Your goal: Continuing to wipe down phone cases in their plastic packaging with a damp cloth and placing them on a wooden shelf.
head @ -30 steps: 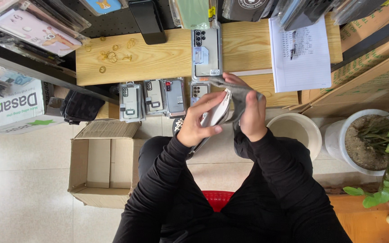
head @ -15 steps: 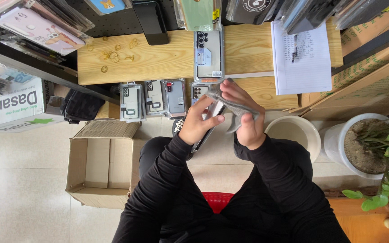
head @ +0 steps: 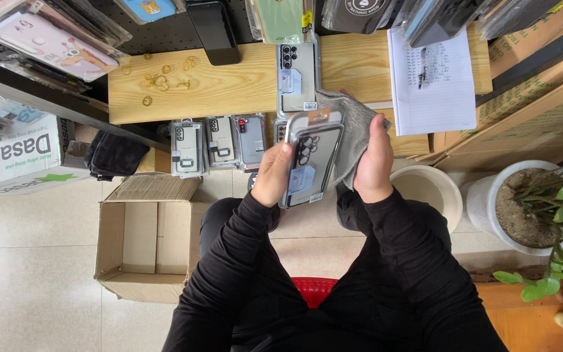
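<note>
Three packaged cases [head: 219, 143] beyond held case [head: 312, 160].

Below me the floor [head: 47, 221] is pale square tile, evenly lit. A light wooden shelf [head: 229, 85] crosses the upper middle of the frame, with a black pegboard wall [head: 164, 29] of packaged goods above it. An open cardboard box [head: 141, 244] sits at lower left. At right stand a white bucket [head: 431, 189] and a potted plant [head: 542, 208].
</note>
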